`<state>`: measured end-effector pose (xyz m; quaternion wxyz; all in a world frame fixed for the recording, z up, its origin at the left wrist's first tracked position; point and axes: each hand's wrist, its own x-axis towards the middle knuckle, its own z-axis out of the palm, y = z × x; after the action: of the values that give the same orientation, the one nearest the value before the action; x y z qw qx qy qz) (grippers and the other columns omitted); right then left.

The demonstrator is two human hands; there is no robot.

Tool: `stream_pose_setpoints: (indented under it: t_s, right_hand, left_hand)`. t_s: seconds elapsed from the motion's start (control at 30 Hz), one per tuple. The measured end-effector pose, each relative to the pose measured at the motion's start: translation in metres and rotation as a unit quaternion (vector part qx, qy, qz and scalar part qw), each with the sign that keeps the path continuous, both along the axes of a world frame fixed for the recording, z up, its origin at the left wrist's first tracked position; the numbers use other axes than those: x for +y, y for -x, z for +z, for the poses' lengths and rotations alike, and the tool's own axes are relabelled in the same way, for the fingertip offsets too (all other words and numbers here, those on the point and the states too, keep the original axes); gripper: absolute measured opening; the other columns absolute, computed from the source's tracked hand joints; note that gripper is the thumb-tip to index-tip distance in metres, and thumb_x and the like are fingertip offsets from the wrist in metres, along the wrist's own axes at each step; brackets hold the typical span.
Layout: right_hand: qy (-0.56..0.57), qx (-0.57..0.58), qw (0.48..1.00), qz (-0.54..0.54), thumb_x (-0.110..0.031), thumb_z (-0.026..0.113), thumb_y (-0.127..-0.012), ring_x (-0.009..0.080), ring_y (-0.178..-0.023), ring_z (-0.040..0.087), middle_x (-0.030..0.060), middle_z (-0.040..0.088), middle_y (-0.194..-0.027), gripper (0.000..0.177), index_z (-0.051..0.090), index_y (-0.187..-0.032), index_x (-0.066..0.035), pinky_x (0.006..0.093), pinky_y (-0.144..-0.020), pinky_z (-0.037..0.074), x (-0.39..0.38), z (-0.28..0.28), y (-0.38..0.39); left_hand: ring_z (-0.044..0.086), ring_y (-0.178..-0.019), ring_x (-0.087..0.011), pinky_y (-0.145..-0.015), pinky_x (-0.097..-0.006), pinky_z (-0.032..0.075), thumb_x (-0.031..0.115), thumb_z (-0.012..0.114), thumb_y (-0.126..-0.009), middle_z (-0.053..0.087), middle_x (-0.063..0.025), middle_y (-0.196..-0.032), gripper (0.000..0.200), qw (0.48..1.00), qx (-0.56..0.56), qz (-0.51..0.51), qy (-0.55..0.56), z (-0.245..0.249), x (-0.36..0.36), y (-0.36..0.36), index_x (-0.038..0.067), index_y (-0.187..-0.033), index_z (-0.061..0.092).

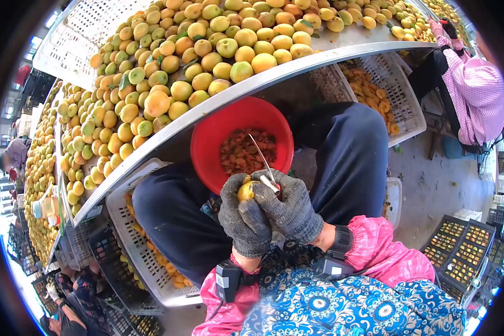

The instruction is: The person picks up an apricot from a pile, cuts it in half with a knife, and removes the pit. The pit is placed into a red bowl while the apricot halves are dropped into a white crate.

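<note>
My left hand, in a grey knit glove, is closed around a yellow apricot. Against it, my right hand, gloved the same way, grips a thin knife whose narrow blade points up and away from me. Fingers of both gloves meet at the fruit and cover most of it, so where the blade meets the fruit cannot be made out. Just beyond my hands, between my knees, stands a red bucket with brownish, wet-looking pits or scraps at its bottom.
A metal-edged table heaped with apricots curves ahead. White crates of halved fruit stand beside my left leg and under the table. Black trays lie at right. A co-worker in pink sits at far right.
</note>
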<state>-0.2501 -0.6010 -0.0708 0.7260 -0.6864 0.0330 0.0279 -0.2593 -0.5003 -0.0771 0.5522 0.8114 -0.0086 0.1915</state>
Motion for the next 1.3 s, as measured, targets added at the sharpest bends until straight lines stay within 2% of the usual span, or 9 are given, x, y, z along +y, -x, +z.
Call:
stream_pose_setpoints:
  t_s: [0.2, 0.33, 0.5, 0.6, 0.7, 0.73, 1.1, 1.23, 1.3]
  right_hand:
    - [0.082, -0.036, 0.996, -0.031, -0.026, 0.065, -0.088, 0.0271, -0.07, 0.068, 0.0155, 0.067, -0.076, 0.024, 0.066, -0.097, -0.004, 0.0346, -0.062, 0.052, 0.004, -0.021, -0.009]
    - [0.165, -0.042, 0.985, -0.008, -0.025, 0.065, -0.087, 0.0281, -0.067, 0.068, 0.0164, 0.066, -0.073, 0.021, 0.066, -0.093, -0.005, 0.035, -0.06, 0.051, -0.001, -0.03, -0.014]
    - [0.263, -0.069, 0.962, 0.009, -0.026, 0.067, -0.086, 0.0306, -0.065, 0.066, 0.0162, 0.064, -0.071, 0.022, 0.068, -0.092, -0.005, 0.0349, -0.057, 0.05, -0.005, -0.048, -0.018]
    - [0.293, -0.078, 0.953, 0.002, -0.031, 0.065, -0.087, 0.0335, -0.063, 0.063, 0.0166, 0.062, -0.067, 0.025, 0.065, -0.085, -0.006, 0.0386, -0.054, 0.048, -0.003, -0.059, -0.018]
    - [0.33, -0.098, 0.939, -0.012, -0.035, 0.064, -0.087, 0.0357, -0.06, 0.061, 0.0167, 0.059, -0.064, 0.03, 0.062, -0.076, -0.007, 0.0429, -0.052, 0.046, 0.0, -0.067, -0.018]
    - [0.34, -0.097, 0.935, -0.006, -0.036, 0.063, -0.087, 0.0358, -0.059, 0.061, 0.0164, 0.059, -0.063, 0.031, 0.061, -0.076, -0.008, 0.0434, -0.052, 0.046, 0.0, -0.069, -0.017]
    - [0.422, -0.075, 0.902, 0.06, -0.049, 0.057, -0.086, 0.0337, -0.065, 0.064, 0.0162, 0.063, -0.068, 0.044, 0.061, -0.076, -0.007, 0.0447, -0.058, 0.048, 0.001, -0.073, -0.013]
    - [0.449, -0.116, 0.883, 0.07, -0.049, 0.058, -0.085, 0.0345, -0.065, 0.063, 0.0162, 0.064, -0.072, 0.043, 0.059, -0.076, -0.006, 0.0446, -0.057, 0.047, -0.003, -0.079, -0.008]
    - [0.415, -0.157, 0.895, 0.052, -0.038, 0.069, -0.081, 0.0313, -0.067, 0.065, 0.0132, 0.064, -0.079, 0.033, 0.06, -0.083, -0.007, 0.0397, -0.056, 0.05, -0.006, -0.076, -0.01]
  left_hand:
    - [0.06, -0.087, -0.0224, -0.081, -0.0321, 0.047, 0.029, 0.033, -0.102, 0.061, -0.0127, -0.093, 0.038, 0.988, 0.114, 0.049, 0.093, -0.014, -0.009, -0.007, -0.001, -0.105, 0.056]
    - [0.058, -0.081, -0.0161, -0.076, -0.0306, 0.046, 0.023, 0.037, -0.1, 0.061, -0.0071, -0.088, 0.032, 0.988, 0.119, 0.068, 0.075, -0.03, -0.012, -0.012, 0.001, -0.097, 0.06]
    - [0.056, -0.078, -0.0151, -0.073, -0.0295, 0.046, 0.027, 0.037, -0.102, 0.06, -0.0041, -0.084, 0.034, 0.977, 0.162, 0.045, 0.13, -0.069, -0.005, -0.016, 0.003, -0.092, 0.059]
    - [0.057, -0.078, -0.0161, -0.072, -0.0318, 0.047, 0.035, 0.037, -0.103, 0.059, -0.0037, -0.084, 0.037, 0.9, 0.219, 0.007, 0.377, -0.084, -0.001, -0.017, 0.009, -0.084, 0.055]
    - [0.058, -0.08, -0.0179, -0.073, -0.0335, 0.048, 0.038, 0.04, -0.101, 0.06, -0.0052, -0.087, 0.036, 0.895, 0.251, 0.023, 0.369, -0.112, 0.005, -0.02, 0.009, -0.088, 0.056]
    - [0.06, -0.082, -0.0203, -0.075, -0.0353, 0.05, 0.042, 0.042, -0.099, 0.061, -0.0069, -0.089, 0.038, 0.809, 0.3, 0.056, 0.503, -0.108, 0.004, -0.018, 0.008, -0.092, 0.058]
    - [0.062, -0.091, -0.0281, -0.084, -0.0409, 0.051, 0.042, 0.045, -0.095, 0.064, -0.0107, -0.1, 0.04, 0.681, 0.394, 0.072, 0.613, -0.114, 0.008, -0.018, 0.007, -0.106, 0.06]
    - [0.062, -0.093, -0.0286, -0.084, -0.0429, 0.051, 0.041, 0.045, -0.094, 0.064, -0.0117, -0.101, 0.04, 0.661, 0.431, 0.016, 0.614, -0.126, 0.018, -0.012, 0.007, -0.109, 0.059]
    - [0.062, -0.091, -0.028, -0.083, -0.0423, 0.052, 0.043, 0.045, -0.094, 0.064, -0.0116, -0.098, 0.041, 0.658, 0.427, 0.009, 0.62, -0.121, 0.017, -0.01, 0.007, -0.107, 0.06]
